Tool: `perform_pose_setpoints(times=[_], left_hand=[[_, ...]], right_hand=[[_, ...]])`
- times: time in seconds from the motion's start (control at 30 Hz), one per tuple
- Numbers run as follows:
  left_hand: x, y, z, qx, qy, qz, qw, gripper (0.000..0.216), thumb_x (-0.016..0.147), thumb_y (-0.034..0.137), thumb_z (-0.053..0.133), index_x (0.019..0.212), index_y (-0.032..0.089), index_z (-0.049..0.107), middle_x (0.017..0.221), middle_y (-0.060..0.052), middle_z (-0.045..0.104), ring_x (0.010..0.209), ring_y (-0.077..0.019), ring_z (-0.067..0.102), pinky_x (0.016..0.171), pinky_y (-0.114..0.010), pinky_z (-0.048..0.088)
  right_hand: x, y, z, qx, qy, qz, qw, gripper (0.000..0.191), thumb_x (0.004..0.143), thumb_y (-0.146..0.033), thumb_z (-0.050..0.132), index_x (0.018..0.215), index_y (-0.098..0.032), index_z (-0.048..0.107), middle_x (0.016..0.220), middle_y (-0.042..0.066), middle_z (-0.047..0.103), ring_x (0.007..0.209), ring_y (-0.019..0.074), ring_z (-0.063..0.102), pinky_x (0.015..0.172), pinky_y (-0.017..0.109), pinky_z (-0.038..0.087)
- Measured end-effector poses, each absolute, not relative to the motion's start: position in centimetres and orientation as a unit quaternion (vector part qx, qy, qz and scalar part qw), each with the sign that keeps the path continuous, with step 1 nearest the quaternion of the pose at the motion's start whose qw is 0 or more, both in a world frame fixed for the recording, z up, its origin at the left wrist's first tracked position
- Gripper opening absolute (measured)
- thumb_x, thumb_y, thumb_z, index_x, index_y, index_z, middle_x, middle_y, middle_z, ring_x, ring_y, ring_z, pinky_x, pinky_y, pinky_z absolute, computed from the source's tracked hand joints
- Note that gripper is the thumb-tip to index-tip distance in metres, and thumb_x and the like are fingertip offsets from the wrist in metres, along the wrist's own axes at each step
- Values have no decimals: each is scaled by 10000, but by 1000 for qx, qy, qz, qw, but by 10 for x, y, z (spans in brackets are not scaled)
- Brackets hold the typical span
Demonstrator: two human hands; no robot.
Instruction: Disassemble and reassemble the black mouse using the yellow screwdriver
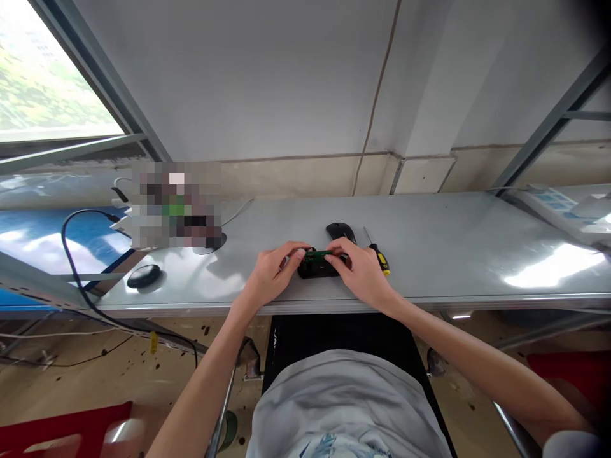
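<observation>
A green circuit board (317,253) is pinched at its two ends, the left end by my left hand (274,272) and the right end by my right hand (361,272). It sits over or just above a black mouse base (316,270), whose inside I cannot make out. Whether the board touches the base is also unclear. Behind my right hand lies a black mouse shell (340,230), partly covered by the fingers. A screwdriver (380,257) with a black and yellow handle rests beside my right hand, its shaft pointing to the wall.
To the left, a black mouse (144,276) lies near the front edge of the grey table (453,248). A blurred-out patch (176,207) hides things behind it. A black cable (67,254) loops over the left side. Pale plastic-wrapped items (573,207) stand at the far right.
</observation>
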State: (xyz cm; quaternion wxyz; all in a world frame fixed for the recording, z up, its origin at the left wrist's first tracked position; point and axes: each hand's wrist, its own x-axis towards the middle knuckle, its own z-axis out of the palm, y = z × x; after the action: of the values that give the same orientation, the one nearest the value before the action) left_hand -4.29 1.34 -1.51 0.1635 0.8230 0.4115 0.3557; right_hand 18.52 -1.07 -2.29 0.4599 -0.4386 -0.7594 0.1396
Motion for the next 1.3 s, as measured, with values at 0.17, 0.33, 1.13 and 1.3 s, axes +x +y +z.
perform_pose_setpoints(times=[0.17,0.33,1.13,1.3], left_hand=[[-43,16,-17,819,411,355,184,329,1021,484,543,1139,202,664,913,-24,738,684,-131,601,636,-252,428],[-43,20,-20,825,405,349,183,336,974,442,638,1221,218,673,980,-34,721,773,-151,603,692,-272,466],[-43,24,-22,858,381,288,190,240,960,388,651,1126,227,713,1034,-42,676,786,-165,560,734,-306,482],[-43,25,-23,853,385,292,198,230,949,387,672,1105,229,734,1040,-42,677,820,-167,582,739,-302,480]], right_hand=[[185,-9,-32,-410,-787,93,452,125,994,-168,560,940,-219,661,896,41,743,792,196,670,722,317,529],[186,-8,-38,-368,-797,56,477,156,979,-142,600,961,-218,735,1041,62,789,952,227,734,845,381,595],[188,-7,-38,-390,-840,58,372,243,997,-87,503,1049,-184,719,1044,88,765,967,266,662,875,445,567],[188,-7,-36,-388,-844,61,366,255,997,-69,487,1039,-174,716,1048,94,759,961,263,650,872,441,561]])
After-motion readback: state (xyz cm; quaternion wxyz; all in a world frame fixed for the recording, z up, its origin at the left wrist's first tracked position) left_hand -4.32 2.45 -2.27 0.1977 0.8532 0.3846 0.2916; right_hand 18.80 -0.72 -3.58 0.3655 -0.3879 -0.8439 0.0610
